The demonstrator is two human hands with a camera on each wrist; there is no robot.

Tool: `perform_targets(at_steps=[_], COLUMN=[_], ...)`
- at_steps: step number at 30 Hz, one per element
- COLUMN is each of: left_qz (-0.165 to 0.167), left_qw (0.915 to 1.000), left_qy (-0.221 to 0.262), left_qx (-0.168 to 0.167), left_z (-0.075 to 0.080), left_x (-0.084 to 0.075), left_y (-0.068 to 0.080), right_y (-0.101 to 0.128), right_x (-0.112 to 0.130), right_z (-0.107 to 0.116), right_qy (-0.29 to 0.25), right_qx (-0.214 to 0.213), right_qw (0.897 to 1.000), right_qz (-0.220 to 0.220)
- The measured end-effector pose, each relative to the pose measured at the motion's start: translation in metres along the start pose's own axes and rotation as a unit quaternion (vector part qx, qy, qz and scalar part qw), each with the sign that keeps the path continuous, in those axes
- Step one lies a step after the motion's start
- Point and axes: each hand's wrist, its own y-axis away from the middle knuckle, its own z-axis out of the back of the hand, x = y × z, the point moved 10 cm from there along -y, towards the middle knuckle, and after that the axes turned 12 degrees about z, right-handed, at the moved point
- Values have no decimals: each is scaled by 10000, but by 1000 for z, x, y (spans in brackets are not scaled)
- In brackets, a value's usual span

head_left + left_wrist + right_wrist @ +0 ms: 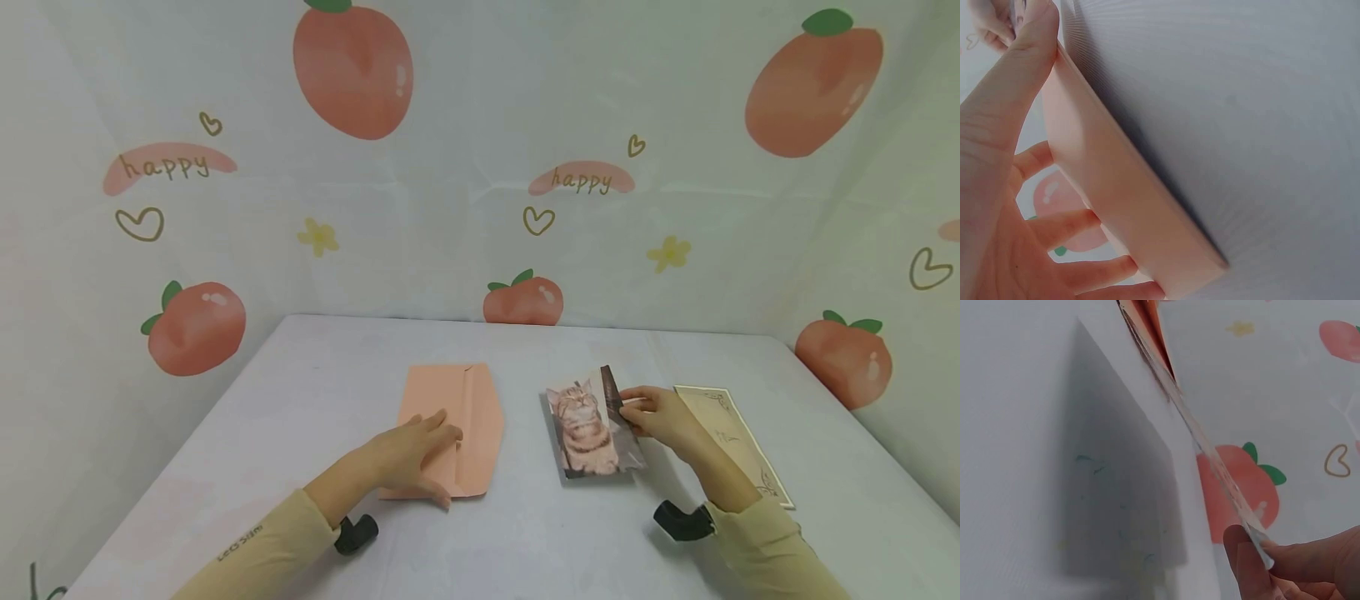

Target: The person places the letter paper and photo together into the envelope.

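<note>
A peach-coloured paper envelope (pixel 480 454) with its flap opened out to the right lies left of centre. Across its left part rests my left hand (pixel 416 450), fingers spread and thumb at the near edge. In the left wrist view the fingertips press on the envelope (pixel 1107 169). My right hand (pixel 652 417) pinches the right edge of a cat photo card (pixel 585 425). Tilted up, this card casts a shadow on the table in the right wrist view, where its thin edge (pixel 1219 469) runs down to the thumb and fingers.
A cream card (pixel 738 433) with dark corner ornaments lies on the white table (pixel 517 550), partly behind the right forearm. Black wrist devices (pixel 682 521) sit at both cuffs. A white curtain (pixel 465 208) printed with red fruit hangs behind the table.
</note>
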Motion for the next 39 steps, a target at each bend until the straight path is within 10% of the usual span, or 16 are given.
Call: perform_targets(at_steps=[39], left_qz=[50], left_qw=[10000], left_qy=[-54], left_qx=[35], left_z=[0], left_x=[-1], left_y=[0], right_y=[-16], right_x=[36], right_z=[-29], right_qy=[-463], right_qx=[174], right_qw=[9980], right_qz=[396])
